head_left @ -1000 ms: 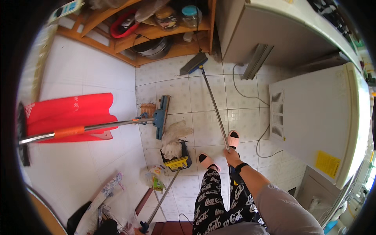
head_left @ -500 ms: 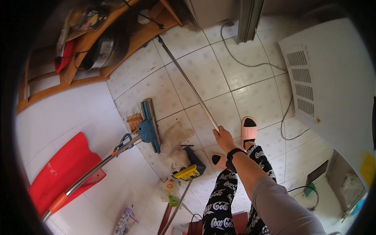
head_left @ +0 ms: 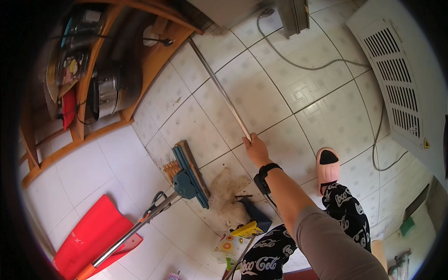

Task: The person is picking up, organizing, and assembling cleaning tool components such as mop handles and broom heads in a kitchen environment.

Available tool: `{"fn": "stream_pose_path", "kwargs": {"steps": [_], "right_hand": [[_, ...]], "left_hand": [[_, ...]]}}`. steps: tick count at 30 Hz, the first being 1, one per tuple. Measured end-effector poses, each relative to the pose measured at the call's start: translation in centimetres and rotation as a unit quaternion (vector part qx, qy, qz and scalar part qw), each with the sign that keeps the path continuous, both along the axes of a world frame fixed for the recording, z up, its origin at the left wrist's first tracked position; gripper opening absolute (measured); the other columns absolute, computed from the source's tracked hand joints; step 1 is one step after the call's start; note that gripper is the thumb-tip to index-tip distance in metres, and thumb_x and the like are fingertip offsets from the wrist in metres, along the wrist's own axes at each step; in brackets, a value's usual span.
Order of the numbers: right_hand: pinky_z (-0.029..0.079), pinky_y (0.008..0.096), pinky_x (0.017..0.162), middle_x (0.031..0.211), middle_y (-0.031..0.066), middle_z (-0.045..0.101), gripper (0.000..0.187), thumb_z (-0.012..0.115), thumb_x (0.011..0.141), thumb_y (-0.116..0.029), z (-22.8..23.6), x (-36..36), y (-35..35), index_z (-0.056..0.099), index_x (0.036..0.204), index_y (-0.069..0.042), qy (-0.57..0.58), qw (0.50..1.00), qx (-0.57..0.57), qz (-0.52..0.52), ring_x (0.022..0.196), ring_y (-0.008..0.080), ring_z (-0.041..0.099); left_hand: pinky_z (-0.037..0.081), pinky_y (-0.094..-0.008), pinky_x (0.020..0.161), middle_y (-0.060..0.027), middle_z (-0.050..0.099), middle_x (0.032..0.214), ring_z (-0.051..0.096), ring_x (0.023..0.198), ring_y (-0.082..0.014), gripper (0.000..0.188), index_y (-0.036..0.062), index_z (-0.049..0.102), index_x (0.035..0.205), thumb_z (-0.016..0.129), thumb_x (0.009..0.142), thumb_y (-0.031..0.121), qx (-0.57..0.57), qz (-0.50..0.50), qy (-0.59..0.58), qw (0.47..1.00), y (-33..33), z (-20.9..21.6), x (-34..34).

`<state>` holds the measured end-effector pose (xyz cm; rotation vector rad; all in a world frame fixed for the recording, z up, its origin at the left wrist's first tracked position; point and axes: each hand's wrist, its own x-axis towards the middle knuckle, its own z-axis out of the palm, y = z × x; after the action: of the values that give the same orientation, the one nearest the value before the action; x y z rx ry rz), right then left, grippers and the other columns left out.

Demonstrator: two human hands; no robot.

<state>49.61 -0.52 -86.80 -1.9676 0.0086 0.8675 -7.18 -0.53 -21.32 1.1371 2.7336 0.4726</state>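
Note:
My right hand (head_left: 256, 149) is closed round the near end of a long, thin metal pole (head_left: 223, 94), with a black watch-like band on the wrist. The pole slants away over the tiled floor to the edge of a wooden shelf unit (head_left: 158, 60), and what is fixed to its far end cannot be made out. Left of the hand lies a blue mop head (head_left: 185, 183) with a brown strip, on a metal handle (head_left: 122, 237) with an orange grip. A crumpled clear plastic bag (head_left: 226, 196) lies beside it. My left hand is out of view.
A dark blue dustpan with a yellow edge (head_left: 247, 229) lies near my legs. A red curved plastic sheet (head_left: 95, 233) leans at the left. A grey cable (head_left: 308, 68) crosses the floor to a white vented appliance (head_left: 396, 70). Pots (head_left: 108, 91) stand on the shelf.
The view has shifted, so the mop and red sheet sit lower in it. My right hand still grips the pole, whose far end now meets the shelf edge. One slipper has gone from view.

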Motion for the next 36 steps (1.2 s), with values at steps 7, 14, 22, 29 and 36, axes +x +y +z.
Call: {"fn": "stream_pose_path", "kwargs": {"steps": [7, 14, 22, 29, 36], "right_hand": [[0.042, 0.0461, 0.054, 0.064, 0.0193, 0.054, 0.031, 0.046, 0.087, -0.031, 2.1, -6.3, -3.4, 0.044, 0.090, 0.000, 0.105, 0.994, 0.022, -0.018, 0.060, 0.0376, 0.054], [0.042, 0.0485, 0.060, 0.071, 0.0247, 0.056, 0.032, 0.046, 0.086, -0.030, 6.7, -13.3, -9.1, 0.045, 0.091, 0.002, 0.136, 0.991, -0.003, 0.021, 0.070, 0.0416, 0.054], [0.044, 0.0468, 0.064, 0.074, 0.0267, 0.056, 0.034, 0.049, 0.084, -0.031, 13.1, -15.3, -15.9, 0.048, 0.082, 0.003, 0.126, 0.988, -0.048, 0.079, 0.072, 0.0422, 0.055], [0.043, 0.0431, 0.062, 0.071, 0.0249, 0.056, 0.035, 0.052, 0.082, -0.032, 21.0, -16.8, -20.3, 0.051, 0.084, 0.003, 0.105, 0.991, -0.015, 0.085, 0.070, 0.0405, 0.055], [0.043, 0.0453, 0.068, 0.077, 0.0305, 0.055, 0.041, 0.050, 0.083, -0.035, 42.6, -18.5, -21.3, 0.048, 0.090, 0.005, 0.205, 0.971, -0.040, 0.113, 0.079, 0.0447, 0.054]], "left_hand": [[0.045, -0.0271, 0.069, -0.0088, 0.060, 0.091, 0.055, 0.081, -0.0190, 0.030, -0.0032, 0.057, 0.101, 0.046, 0.076, 0.009, -0.065, -0.039, -0.066, 0.995, 1.9, -1.7, 5.8], [0.045, -0.0305, 0.071, -0.0093, 0.059, 0.093, 0.055, 0.083, -0.0206, 0.033, -0.0012, 0.057, 0.102, 0.041, 0.079, 0.017, -0.065, -0.032, -0.082, 0.994, 2.2, -1.6, 6.3], [0.045, -0.0345, 0.074, -0.0099, 0.059, 0.097, 0.055, 0.085, -0.0225, 0.037, 0.0011, 0.057, 0.103, 0.036, 0.083, 0.025, -0.061, -0.029, -0.108, 0.992, 1.5, 0.2, 5.5], [0.044, -0.0379, 0.076, -0.0104, 0.058, 0.099, 0.055, 0.087, -0.0242, 0.042, 0.0031, 0.057, 0.103, 0.032, 0.086, 0.032, -0.064, -0.018, -0.159, 0.985, 0.9, 2.6, 4.0], [0.043, -0.0356, 0.080, -0.0118, 0.056, 0.105, 0.055, 0.088, -0.0241, 0.043, -0.0030, 0.053, 0.108, 0.034, 0.089, 0.030, 0.011, 0.037, -0.181, 0.983, 1.2, 9.5, 4.9]]}}
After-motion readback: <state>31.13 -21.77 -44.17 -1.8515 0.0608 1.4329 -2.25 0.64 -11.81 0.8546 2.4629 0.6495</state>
